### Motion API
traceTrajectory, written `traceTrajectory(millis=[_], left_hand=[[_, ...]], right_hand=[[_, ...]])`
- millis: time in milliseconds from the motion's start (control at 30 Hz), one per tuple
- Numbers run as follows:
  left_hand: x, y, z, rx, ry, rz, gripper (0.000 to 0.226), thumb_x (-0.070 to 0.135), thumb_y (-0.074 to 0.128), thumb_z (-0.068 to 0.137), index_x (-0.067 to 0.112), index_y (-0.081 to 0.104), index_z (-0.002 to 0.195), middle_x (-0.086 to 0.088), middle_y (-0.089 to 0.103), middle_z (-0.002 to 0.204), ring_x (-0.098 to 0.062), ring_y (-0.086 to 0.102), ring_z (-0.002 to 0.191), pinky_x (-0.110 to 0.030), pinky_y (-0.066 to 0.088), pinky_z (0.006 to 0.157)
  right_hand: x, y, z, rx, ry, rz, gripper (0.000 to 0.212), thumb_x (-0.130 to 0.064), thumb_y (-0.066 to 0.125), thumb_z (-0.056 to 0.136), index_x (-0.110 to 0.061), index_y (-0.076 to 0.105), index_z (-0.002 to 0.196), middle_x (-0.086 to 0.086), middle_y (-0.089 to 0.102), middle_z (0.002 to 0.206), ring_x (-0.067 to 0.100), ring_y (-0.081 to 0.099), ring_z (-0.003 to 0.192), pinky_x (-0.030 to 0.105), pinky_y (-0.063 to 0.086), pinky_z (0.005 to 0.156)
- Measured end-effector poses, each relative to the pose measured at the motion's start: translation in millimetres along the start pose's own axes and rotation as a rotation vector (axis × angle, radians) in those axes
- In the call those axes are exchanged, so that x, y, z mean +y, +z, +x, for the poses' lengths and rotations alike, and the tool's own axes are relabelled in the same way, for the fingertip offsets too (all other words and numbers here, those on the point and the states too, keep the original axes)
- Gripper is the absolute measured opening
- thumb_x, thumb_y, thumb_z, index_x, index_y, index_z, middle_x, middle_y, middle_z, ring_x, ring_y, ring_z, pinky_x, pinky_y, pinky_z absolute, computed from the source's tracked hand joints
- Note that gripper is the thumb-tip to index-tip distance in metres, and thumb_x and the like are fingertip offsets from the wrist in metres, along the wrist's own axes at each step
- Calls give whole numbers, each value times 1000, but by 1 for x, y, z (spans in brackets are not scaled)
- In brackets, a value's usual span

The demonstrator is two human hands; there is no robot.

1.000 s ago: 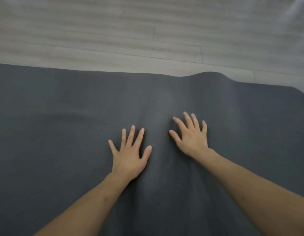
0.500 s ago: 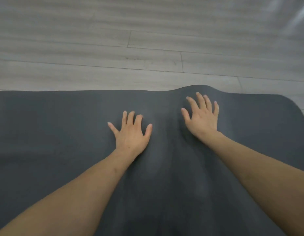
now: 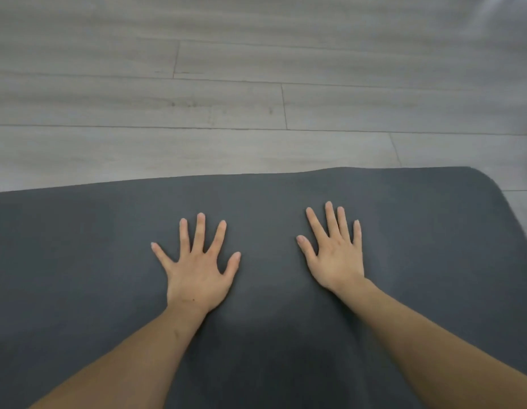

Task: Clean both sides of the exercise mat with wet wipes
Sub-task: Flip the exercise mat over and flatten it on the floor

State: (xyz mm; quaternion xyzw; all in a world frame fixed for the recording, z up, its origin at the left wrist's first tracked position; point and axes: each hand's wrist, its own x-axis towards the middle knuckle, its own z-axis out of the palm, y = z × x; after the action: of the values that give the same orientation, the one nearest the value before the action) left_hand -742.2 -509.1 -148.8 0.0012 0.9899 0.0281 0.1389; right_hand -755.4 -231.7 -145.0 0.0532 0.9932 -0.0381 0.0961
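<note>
Dark grey exercise mat point(image 3: 94, 261) lies flat on the pale wood-plank floor point(image 3: 226, 98), its long axis running left to right, a rounded corner at far right. The left hand point(image 3: 197, 276) and right hand point(image 3: 336, 258) press palm-down near its far edge, fingers straight and spread, forearms reaching forward

- The left hand point(image 3: 197, 276) is bare, with no ring, glove or watch on it.
- Its forearm is bare as well, with no sleeve; a small dark mark sits near the wrist, and another a little way up the forearm.
- The right hand point(image 3: 336, 258) and its forearm are likewise bare and unsleeved.
- Fingernails on both are short and unpainted.
</note>
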Motion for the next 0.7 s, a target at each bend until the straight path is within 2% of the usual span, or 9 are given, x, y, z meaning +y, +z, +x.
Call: traceTrajectory(millis=[400, 567, 700], left_hand=[[-1, -1, 15, -22, 2, 53, 77, 77, -6, 91, 46, -14, 161, 4, -24, 171, -30, -29, 155, -83, -4, 111], [-1, -1, 17, -22, -8, 48, 76, 77, 1, 94, 45, -7, 163, 4, -18, 172, -30, -25, 156, -84, -1, 111], [0, -3, 20, -11, -5, 56, 76, 77, 1, 94, 45, -3, 163, 3, -13, 173, -30, -22, 156, -84, 1, 111]], right_hand=[[0, -2, 16, 26, 21, 3, 68, -73, 13, 96, -47, -5, 155, -5, -13, 167, 20, -17, 152, 57, -3, 121], [-1, -5, 18, 4, 21, 18, 65, -72, 12, 97, -48, -5, 155, -6, -13, 167, 20, -17, 152, 56, -2, 121], [4, 3, -42, 20, 64, 27, 62, -65, 13, 102, -43, -3, 157, -5, -10, 167, 19, -16, 153, 53, 4, 123]])
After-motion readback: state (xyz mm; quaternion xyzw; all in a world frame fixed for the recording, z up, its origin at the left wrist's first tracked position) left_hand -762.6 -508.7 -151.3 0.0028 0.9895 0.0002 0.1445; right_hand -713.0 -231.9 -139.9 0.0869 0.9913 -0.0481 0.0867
